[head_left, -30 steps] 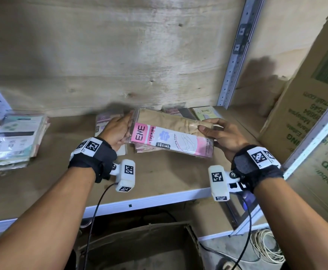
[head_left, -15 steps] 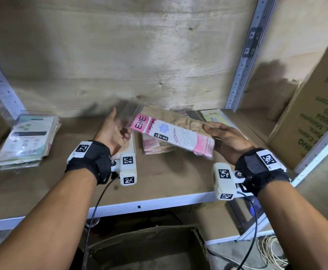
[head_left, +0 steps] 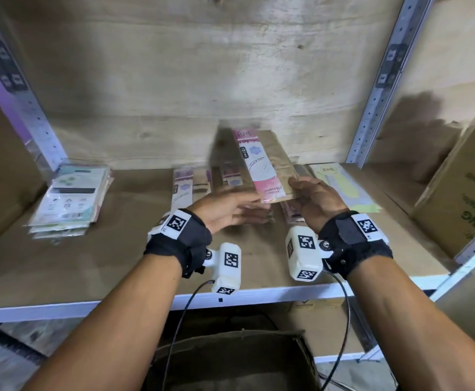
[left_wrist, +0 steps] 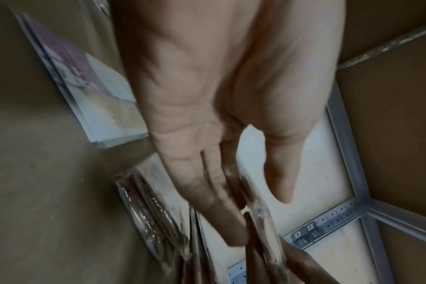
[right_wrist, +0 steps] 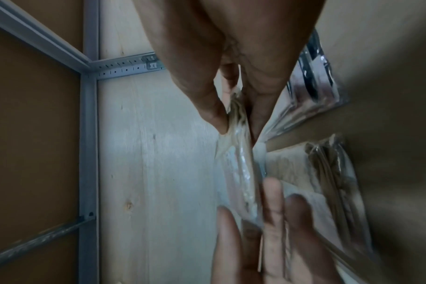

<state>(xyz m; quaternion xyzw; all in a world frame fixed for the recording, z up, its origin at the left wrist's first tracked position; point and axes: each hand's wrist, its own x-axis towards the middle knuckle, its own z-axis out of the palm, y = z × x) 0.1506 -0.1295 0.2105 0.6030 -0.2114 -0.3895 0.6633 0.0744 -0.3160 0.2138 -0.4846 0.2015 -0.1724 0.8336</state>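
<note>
A flat clear packet of beige stockings (head_left: 261,165) with a pink ENE label stands almost upright above the wooden shelf (head_left: 117,263), its top tipped away from me. My right hand (head_left: 292,190) pinches its lower right corner between thumb and fingers, and the right wrist view shows the packet (right_wrist: 241,153) edge-on in that pinch. My left hand (head_left: 247,204) is spread with straight fingers just under and beside the packet's lower end. I cannot tell whether those fingers (left_wrist: 219,192) touch it.
More stocking packets (head_left: 185,187) lie flat on the shelf behind my hands, with a green one (head_left: 340,184) to the right. A stack of pale packets (head_left: 69,198) sits at the left. A cardboard box (head_left: 462,193) stands at the right, and an open one (head_left: 230,359) below.
The packet has swung from lying crosswise between both hands to standing nearly upright. My left hand let go of its end and opened; my right hand kept its hold.
</note>
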